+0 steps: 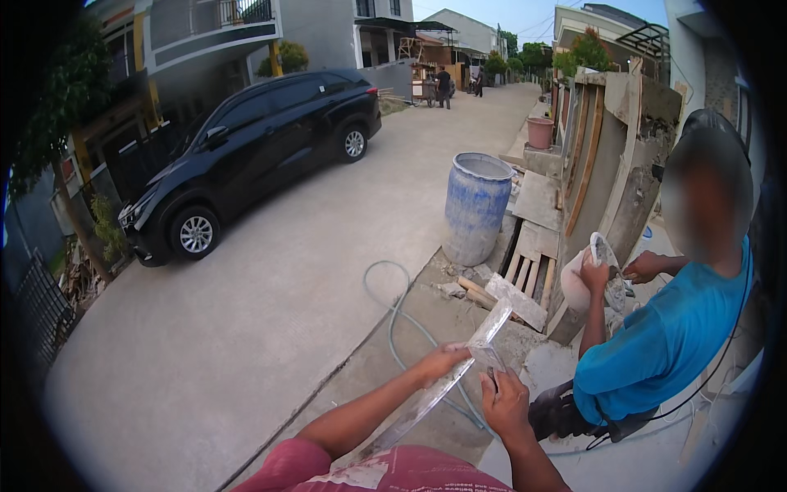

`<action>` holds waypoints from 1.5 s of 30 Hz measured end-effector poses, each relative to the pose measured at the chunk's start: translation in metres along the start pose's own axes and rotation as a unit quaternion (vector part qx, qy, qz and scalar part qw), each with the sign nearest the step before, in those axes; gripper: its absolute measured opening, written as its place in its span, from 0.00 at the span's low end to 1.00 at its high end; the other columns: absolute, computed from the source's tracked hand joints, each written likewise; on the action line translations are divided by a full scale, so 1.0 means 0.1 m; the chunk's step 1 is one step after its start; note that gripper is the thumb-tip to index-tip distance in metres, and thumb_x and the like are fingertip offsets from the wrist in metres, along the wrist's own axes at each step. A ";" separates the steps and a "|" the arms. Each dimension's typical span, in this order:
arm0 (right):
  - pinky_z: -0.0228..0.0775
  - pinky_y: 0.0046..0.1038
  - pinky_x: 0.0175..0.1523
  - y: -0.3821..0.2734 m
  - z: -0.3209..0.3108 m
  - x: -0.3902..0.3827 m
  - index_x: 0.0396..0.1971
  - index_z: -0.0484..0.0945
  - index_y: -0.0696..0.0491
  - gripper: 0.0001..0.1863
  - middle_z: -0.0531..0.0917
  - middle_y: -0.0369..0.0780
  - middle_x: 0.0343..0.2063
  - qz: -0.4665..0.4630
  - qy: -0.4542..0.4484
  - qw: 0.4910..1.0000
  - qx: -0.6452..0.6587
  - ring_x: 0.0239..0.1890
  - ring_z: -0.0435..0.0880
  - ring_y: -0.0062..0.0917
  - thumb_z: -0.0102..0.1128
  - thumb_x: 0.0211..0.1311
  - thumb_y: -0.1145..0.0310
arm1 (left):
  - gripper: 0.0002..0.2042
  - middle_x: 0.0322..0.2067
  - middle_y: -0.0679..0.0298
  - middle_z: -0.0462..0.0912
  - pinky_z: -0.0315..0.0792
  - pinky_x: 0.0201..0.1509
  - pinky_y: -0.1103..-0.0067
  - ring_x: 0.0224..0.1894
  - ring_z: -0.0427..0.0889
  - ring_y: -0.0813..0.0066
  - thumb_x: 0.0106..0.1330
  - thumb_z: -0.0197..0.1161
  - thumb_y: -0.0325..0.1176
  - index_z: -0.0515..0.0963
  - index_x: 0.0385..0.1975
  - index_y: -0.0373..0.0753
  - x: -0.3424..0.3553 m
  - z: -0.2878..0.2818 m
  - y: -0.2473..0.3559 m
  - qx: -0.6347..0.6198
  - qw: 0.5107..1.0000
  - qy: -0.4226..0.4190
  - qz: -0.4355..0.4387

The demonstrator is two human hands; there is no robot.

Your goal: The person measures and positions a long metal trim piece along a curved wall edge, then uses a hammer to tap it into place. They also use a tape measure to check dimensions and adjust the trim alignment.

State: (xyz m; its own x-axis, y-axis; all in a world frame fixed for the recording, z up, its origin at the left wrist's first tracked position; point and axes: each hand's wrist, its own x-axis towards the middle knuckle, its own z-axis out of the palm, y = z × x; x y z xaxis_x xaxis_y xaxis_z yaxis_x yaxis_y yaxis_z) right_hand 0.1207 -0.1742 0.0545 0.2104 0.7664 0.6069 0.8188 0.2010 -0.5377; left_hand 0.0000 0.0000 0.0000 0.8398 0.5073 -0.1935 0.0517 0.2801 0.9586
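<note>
**Two hands on a long metal strip, low in the frame**

The strip (447, 380) runs diagonally from the lower centre of the frame up toward the middle right, its upper end near a pale block (518, 302) lying in the rubble. It looks like a thin, flat length of metal or a straightedge, smeared grey: likely stiff along its length but light, with narrow edges that could bite into a palm and a dusty face that may slip. Taking it near the middle, as here, should keep it balanced.

The left hand (441, 362) is curled around the strip from the left side, fingers wrapped over its edge. The right hand (506, 403) sits just right of it, closed on the strip's lower edge (it may also pinch a small dark item, too small to tell).

At the right of the frame a co-worker in a blue shirt (664, 344) crouches, holding a white sack (584, 283). A blue barrel (476, 208) stands above centre, a green hose (402, 316) loops across the concrete, and a black car (254, 156) sits upper left.
</note>
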 end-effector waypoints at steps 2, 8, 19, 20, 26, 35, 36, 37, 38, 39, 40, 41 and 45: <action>0.76 0.38 0.36 0.01 0.02 -0.01 0.53 0.75 0.63 0.21 0.81 0.54 0.36 0.049 -0.077 0.995 -0.044 0.32 0.83 0.46 0.63 0.58 0.74 | 0.22 0.56 0.64 0.77 0.59 0.66 0.79 0.59 0.72 0.75 0.73 0.54 0.42 0.73 0.58 0.33 0.02 -0.07 -0.11 -0.009 1.000 0.007 -0.014; 0.74 0.38 0.34 0.09 -0.02 -0.02 0.51 0.76 0.61 0.20 0.81 0.51 0.31 -0.044 0.056 0.997 -0.005 0.30 0.82 0.46 0.62 0.60 0.71 | 0.24 0.45 0.66 0.82 0.69 0.52 0.82 0.45 0.77 0.80 0.71 0.57 0.49 0.77 0.53 0.34 0.08 0.18 0.00 -0.037 0.997 0.049 0.045; 0.72 0.41 0.32 0.07 0.15 -0.15 0.50 0.77 0.60 0.18 0.80 0.49 0.29 0.019 0.005 1.000 -0.021 0.29 0.81 0.46 0.61 0.60 0.70 | 0.33 0.44 0.61 0.81 0.69 0.52 0.79 0.44 0.77 0.74 0.67 0.57 0.58 0.76 0.52 0.28 -0.06 0.09 -0.11 -0.030 0.994 0.098 -0.022; 0.72 0.41 0.32 0.06 0.17 -0.15 0.48 0.77 0.61 0.17 0.80 0.49 0.29 0.037 -0.019 0.999 -0.028 0.29 0.81 0.47 0.61 0.60 0.71 | 0.33 0.44 0.61 0.81 0.69 0.52 0.79 0.44 0.77 0.74 0.67 0.58 0.58 0.76 0.52 0.27 -0.09 0.10 -0.12 -0.029 0.994 0.100 -0.019; 0.72 0.41 0.33 0.00 0.14 -0.24 0.41 0.78 0.61 0.12 0.80 0.50 0.29 -0.008 0.097 0.994 0.043 0.29 0.81 0.47 0.60 0.61 0.70 | 0.29 0.46 0.59 0.81 0.69 0.54 0.78 0.48 0.76 0.74 0.69 0.57 0.54 0.78 0.49 0.28 -0.13 0.05 -0.11 0.031 0.990 0.127 -0.054; 0.72 0.41 0.33 0.00 0.14 -0.27 0.44 0.78 0.62 0.14 0.80 0.49 0.31 0.009 0.071 0.996 0.059 0.29 0.80 0.46 0.59 0.62 0.69 | 0.27 0.43 0.59 0.83 0.71 0.50 0.76 0.44 0.78 0.74 0.70 0.57 0.52 0.79 0.48 0.29 -0.14 -0.02 -0.21 0.026 0.988 0.143 -0.049; 0.72 0.41 0.33 0.02 0.16 -0.28 0.44 0.78 0.62 0.14 0.80 0.50 0.31 0.016 0.038 0.999 0.028 0.29 0.80 0.46 0.60 0.62 0.69 | 0.27 0.42 0.59 0.83 0.72 0.50 0.76 0.43 0.79 0.74 0.70 0.57 0.52 0.79 0.48 0.29 -0.12 -0.02 -0.25 0.019 0.988 0.145 -0.049; 0.72 0.41 0.32 0.07 0.20 -0.29 0.44 0.78 0.62 0.14 0.80 0.50 0.31 0.024 0.006 1.000 -0.002 0.29 0.80 0.46 0.60 0.62 0.69 | 0.26 0.42 0.59 0.83 0.72 0.49 0.76 0.43 0.79 0.74 0.70 0.57 0.52 0.80 0.47 0.30 -0.10 -0.02 -0.27 0.012 0.988 0.147 -0.049; 0.72 0.41 0.32 0.10 0.23 -0.30 0.44 0.78 0.62 0.14 0.80 0.50 0.31 0.031 -0.027 0.999 -0.032 0.29 0.81 0.46 0.60 0.61 0.69 | 0.26 0.41 0.60 0.83 0.72 0.48 0.77 0.42 0.79 0.75 0.70 0.57 0.52 0.80 0.47 0.30 -0.09 -0.01 -0.30 0.005 0.988 0.149 -0.049; 0.72 0.41 0.32 0.13 0.24 -0.31 0.44 0.78 0.63 0.14 0.80 0.50 0.31 0.038 -0.035 0.998 -0.022 0.29 0.81 0.46 0.60 0.61 0.70 | 0.26 0.38 0.61 0.83 0.72 0.45 0.78 0.39 0.78 0.76 0.69 0.58 0.53 0.81 0.44 0.30 -0.11 -0.01 -0.27 -0.011 0.989 0.143 -0.044; 0.72 0.41 0.32 0.15 0.25 -0.33 0.43 0.78 0.63 0.14 0.80 0.50 0.31 0.044 -0.042 0.998 -0.012 0.30 0.81 0.46 0.60 0.61 0.70 | 0.26 0.35 0.63 0.83 0.71 0.42 0.79 0.36 0.77 0.78 0.67 0.60 0.54 0.82 0.41 0.31 -0.17 -0.02 -0.23 -0.027 0.989 0.138 -0.039; 0.72 0.41 0.32 0.16 0.25 -0.34 0.43 0.78 0.63 0.14 0.80 0.50 0.32 0.050 -0.050 0.997 -0.002 0.30 0.81 0.46 0.60 0.61 0.70 | 0.26 0.31 0.64 0.82 0.70 0.38 0.81 0.33 0.76 0.80 0.66 0.61 0.55 0.83 0.38 0.31 -0.22 0.00 -0.20 -0.043 0.990 0.133 -0.034; 0.73 0.42 0.33 0.03 0.23 -0.35 0.39 0.78 0.62 0.11 0.81 0.50 0.32 0.023 0.039 0.998 0.042 0.31 0.81 0.48 0.60 0.61 0.70 | 0.24 0.28 0.67 0.82 0.70 0.33 0.81 0.28 0.76 0.81 0.66 0.62 0.54 0.83 0.35 0.33 -0.29 0.07 -0.11 -0.002 0.987 0.163 -0.015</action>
State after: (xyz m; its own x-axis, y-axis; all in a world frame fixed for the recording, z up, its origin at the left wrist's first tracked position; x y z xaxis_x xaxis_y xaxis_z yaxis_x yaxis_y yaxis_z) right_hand 0.1036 -0.1866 0.0180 0.2900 0.7271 0.6223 0.7603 0.2198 -0.6113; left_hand -0.0210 -0.0235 -0.0030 0.6198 0.7337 -0.2784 0.0713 0.3007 0.9511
